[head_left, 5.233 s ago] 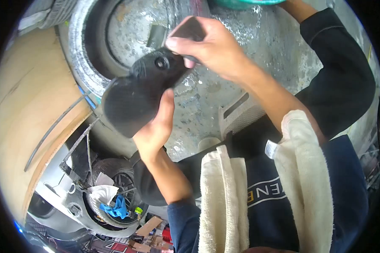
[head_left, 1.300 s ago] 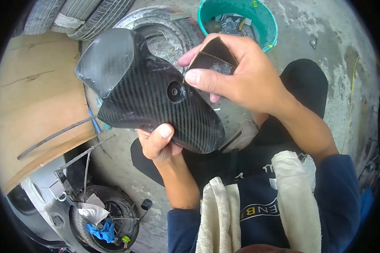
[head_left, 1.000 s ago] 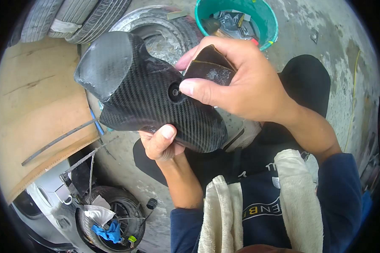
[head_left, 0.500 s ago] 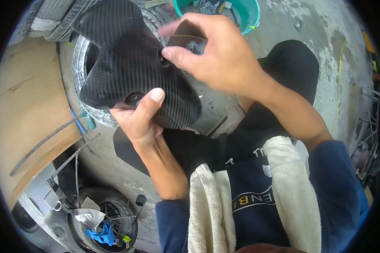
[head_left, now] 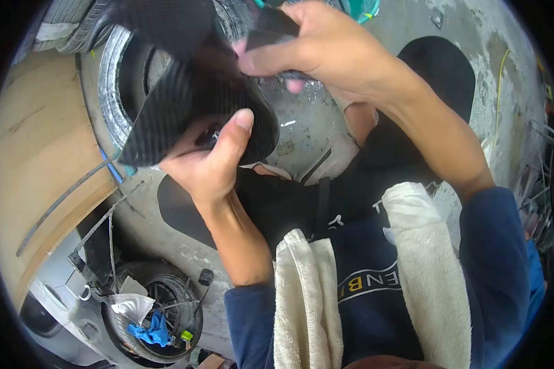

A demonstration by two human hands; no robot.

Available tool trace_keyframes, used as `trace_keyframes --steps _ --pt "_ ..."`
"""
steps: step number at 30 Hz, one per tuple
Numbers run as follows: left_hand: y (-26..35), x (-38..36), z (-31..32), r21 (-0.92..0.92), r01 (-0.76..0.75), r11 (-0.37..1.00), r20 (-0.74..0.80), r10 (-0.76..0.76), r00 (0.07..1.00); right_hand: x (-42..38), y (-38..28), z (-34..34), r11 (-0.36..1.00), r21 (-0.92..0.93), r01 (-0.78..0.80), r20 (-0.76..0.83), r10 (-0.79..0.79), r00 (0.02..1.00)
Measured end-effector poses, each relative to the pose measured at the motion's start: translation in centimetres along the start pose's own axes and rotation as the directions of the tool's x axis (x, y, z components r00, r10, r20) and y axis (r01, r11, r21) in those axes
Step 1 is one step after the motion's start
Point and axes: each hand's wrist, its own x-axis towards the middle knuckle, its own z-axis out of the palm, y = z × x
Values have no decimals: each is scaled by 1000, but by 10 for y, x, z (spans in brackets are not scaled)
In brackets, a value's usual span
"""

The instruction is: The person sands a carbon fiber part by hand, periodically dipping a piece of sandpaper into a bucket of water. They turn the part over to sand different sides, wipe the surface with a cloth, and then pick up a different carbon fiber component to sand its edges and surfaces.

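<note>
In the head view, the left hand [head_left: 206, 160] is clamped on the near end of a black ribbed-looking part [head_left: 191, 92], left of centre; the right hand [head_left: 332, 49] grips a dark sheet [head_left: 271, 24] at its right edge, blurred. Partial lettering [head_left: 369, 283] on the navy shirt [head_left: 368, 335] reads "ENB".

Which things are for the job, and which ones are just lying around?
For the job:
- black part, held in the left hand
- dark sheet, held in the right hand

Probably just lying around:
- wheel on the floor
- blue cloth and crumpled white thing, both on the wheel
</note>
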Motion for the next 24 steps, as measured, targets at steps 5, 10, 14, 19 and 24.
trace_keyframes --steps 5,10,14,19,24 --pt "12 7 4 -475 144 868 -49 -190 981 -3 -29 4 907 -265 328 -353 -408 842" --pt "11 -7 -19 -665 220 714 10 -285 958 -43 -65 -40 856 496 146 -154 -79 985" --pt "15 -9 -14 -662 240 710 -6 -325 946 -44 -63 -34 978 -44 205 -221 -210 952" --pt "18 -2 -6 -599 291 746 55 -324 944 -22 -49 -11 929 319 188 -242 -112 964" --pt "17 -9 -38 -595 246 765 -11 -314 949 -19 -46 -6 479 876 -50 22 65 998"
